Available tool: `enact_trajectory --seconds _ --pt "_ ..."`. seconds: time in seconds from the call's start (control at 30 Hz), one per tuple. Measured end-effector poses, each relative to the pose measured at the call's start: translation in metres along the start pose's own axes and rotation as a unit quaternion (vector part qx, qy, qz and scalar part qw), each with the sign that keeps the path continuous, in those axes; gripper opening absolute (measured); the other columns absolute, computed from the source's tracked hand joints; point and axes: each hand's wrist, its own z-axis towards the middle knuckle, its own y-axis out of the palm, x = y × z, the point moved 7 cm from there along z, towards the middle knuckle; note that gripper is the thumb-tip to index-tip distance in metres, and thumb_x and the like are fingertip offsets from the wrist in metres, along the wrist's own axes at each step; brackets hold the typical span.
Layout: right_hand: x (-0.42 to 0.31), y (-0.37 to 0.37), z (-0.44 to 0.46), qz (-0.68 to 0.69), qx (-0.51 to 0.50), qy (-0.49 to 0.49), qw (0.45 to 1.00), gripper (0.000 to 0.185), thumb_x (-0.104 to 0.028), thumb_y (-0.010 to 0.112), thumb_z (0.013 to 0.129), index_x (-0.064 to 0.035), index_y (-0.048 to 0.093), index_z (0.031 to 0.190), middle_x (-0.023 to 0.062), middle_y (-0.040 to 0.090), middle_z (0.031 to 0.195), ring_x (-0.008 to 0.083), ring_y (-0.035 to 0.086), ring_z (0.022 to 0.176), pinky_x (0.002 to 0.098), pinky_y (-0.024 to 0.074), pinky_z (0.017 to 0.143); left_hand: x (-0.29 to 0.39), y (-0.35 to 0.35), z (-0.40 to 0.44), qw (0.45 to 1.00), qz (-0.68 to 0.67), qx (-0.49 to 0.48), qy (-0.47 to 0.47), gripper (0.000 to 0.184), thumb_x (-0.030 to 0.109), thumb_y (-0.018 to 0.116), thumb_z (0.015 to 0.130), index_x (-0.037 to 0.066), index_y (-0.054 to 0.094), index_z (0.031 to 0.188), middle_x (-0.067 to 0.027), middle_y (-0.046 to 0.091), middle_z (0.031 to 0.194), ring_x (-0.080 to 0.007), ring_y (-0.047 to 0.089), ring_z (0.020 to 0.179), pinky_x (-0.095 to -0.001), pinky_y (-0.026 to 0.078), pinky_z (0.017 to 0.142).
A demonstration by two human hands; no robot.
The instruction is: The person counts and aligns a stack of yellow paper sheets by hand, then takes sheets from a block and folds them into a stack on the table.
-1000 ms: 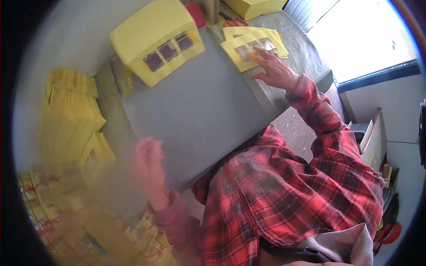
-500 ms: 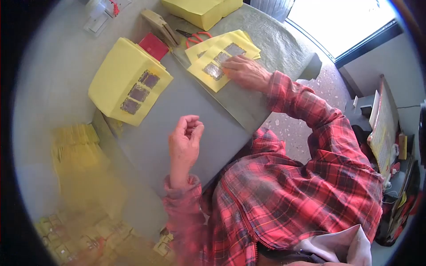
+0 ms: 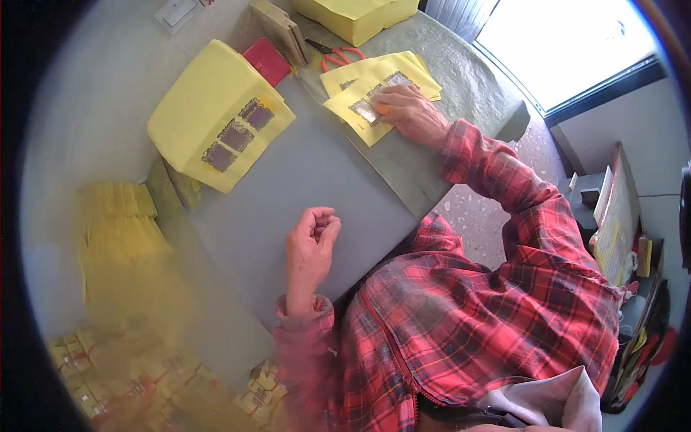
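My right hand [image 3: 412, 114] rests on a yellow paper sheet [image 3: 372, 135] with silvery squares in dark ornate borders. Its fingers lie over the squares, and something orange shows at one finger. More yellow sheets are under this one, fanned out. My left hand [image 3: 309, 248] hovers over the grey board [image 3: 252, 216], fingers loosely curled with a gap to the thumb and nothing visible in them. Left of it, a thick yellow paper stack [image 3: 191, 101] shows three dark bordered squares on its top sheet.
Orange-handled scissors [image 3: 338, 54], a red pad [image 3: 267, 62] and a brown block [image 3: 281, 32] lie behind the sheets. A yellow stack [image 3: 356, 18] stands at the back. Blurred yellow paper bundles [image 3: 119, 223] are at the left, with more packets [image 3: 263, 389] at lower left.
The view has shifted a little, so the table things sit further right and higher. My left hand has drawn slightly toward my body; my right hand stays on the sheet.
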Motion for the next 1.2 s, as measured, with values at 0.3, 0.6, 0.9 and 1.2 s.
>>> enact_trajectory --seconds 0.3,0.6,0.9,1.2 --pt "0.017 0.000 0.007 0.104 0.014 0.084 0.991 0.030 -0.022 0.068 0.096 -0.0086 0.073 0.122 0.0066 0.063 0.146 0.0308 0.056 0.132 0.0479 0.0426 0.113 0.016 -0.011 0.004 0.998 0.041 0.013 0.045 0.021 0.007 0.069 0.095 0.002 0.068 0.115 -0.0045 0.072 0.095 -0.0135 0.061 0.077 -0.0281 0.051 0.070" --pt "0.007 -0.018 -0.002 0.040 -0.013 0.047 0.998 0.033 -0.015 0.071 0.091 -0.0086 0.074 0.123 0.0082 0.067 0.140 0.0307 0.057 0.133 0.0469 0.0422 0.115 0.083 0.011 0.106 0.965 0.177 0.018 0.194 0.027 0.004 0.069 0.090 0.002 0.067 0.116 -0.0093 0.074 0.098 -0.0220 0.064 0.074 -0.0360 0.054 0.072" --pt "0.012 -0.025 -0.015 0.139 0.038 0.082 0.986 0.028 -0.010 0.074 0.087 -0.0084 0.077 0.115 0.0076 0.070 0.135 0.0300 0.058 0.130 0.0451 0.0431 0.114 0.099 0.039 0.201 0.913 0.332 0.103 0.215 0.040 0.009 0.072 0.090 0.005 0.063 0.128 -0.0170 0.073 0.114 -0.0332 0.072 0.085 -0.0429 0.057 0.078" --pt "0.035 -0.046 0.001 0.103 0.064 0.160 0.980 0.026 -0.013 0.073 0.089 -0.0085 0.077 0.114 0.0077 0.070 0.133 0.0297 0.061 0.122 0.0426 0.0457 0.110 0.095 0.074 0.234 0.875 0.466 0.015 0.132 0.047 0.018 0.077 0.088 0.000 0.060 0.128 -0.0222 0.068 0.120 -0.0389 0.072 0.099 -0.0494 0.058 0.085"
